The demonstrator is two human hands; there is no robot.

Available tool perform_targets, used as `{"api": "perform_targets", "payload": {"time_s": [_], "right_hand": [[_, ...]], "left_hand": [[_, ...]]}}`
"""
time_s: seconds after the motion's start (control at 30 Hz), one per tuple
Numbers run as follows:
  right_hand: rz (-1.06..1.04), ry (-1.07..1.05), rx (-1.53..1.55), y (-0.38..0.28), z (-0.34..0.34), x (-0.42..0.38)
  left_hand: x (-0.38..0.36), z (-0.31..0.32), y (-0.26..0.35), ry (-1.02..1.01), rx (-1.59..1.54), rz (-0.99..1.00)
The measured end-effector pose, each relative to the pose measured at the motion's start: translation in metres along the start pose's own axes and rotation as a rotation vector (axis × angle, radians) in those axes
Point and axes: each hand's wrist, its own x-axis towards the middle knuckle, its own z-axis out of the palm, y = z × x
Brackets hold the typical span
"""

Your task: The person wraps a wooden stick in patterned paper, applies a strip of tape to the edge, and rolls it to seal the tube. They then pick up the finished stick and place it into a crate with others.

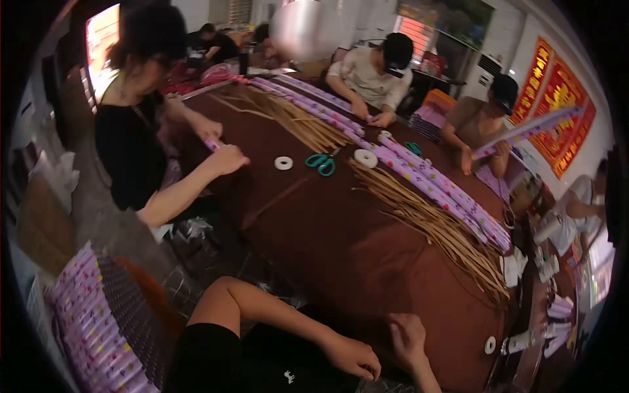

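My left hand [354, 357] hangs low at the near edge of the brown-covered table [314, 229], its fingers loosely bent downward. No object shows in it. To its right, my right hand [407, 335] is raised over the table's near edge, fingers apart and holding nothing. Nearest to it on the cloth lies a white tape roll [490, 345]. Farther up the table are a bundle of thin brown strips [432, 229] and several long lilac patterned tubes [432, 187]. Teal-handled scissors [321, 164] lie between two more white rolls [283, 163] [365, 158].
A person in black [131, 131] at the left holds a lilac piece. Two more people [373, 75] [485, 121] work across the table, one with a long lilac tube [531, 131]. A stack of lilac patterned material [98, 321] stands at my left. More brown strips [288, 118] lie farther back.
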Motion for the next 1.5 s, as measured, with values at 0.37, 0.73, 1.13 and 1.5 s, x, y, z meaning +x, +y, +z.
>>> {"api": "perform_targets", "payload": {"time_s": [0.37, 0.73, 1.13, 1.5], "right_hand": [[-0.480, -0.683, 0.236, -0.044, 0.150, 0.101], [-0.766, -0.644, 0.027, -0.034, 0.149, 0.094], [-0.762, -0.679, 0.011, -0.036, 0.147, 0.094], [-0.780, -0.622, 0.002, -0.033, 0.149, 0.093]], "left_hand": [[-0.047, 0.069, -0.029, 0.668, -0.407, -0.188], [-0.197, 0.054, 0.015, 0.867, -0.181, -0.848], [-0.445, 0.256, 0.155, 1.389, 0.171, -2.516], [-0.478, 0.325, 0.137, 1.523, 0.555, -2.225]]}}
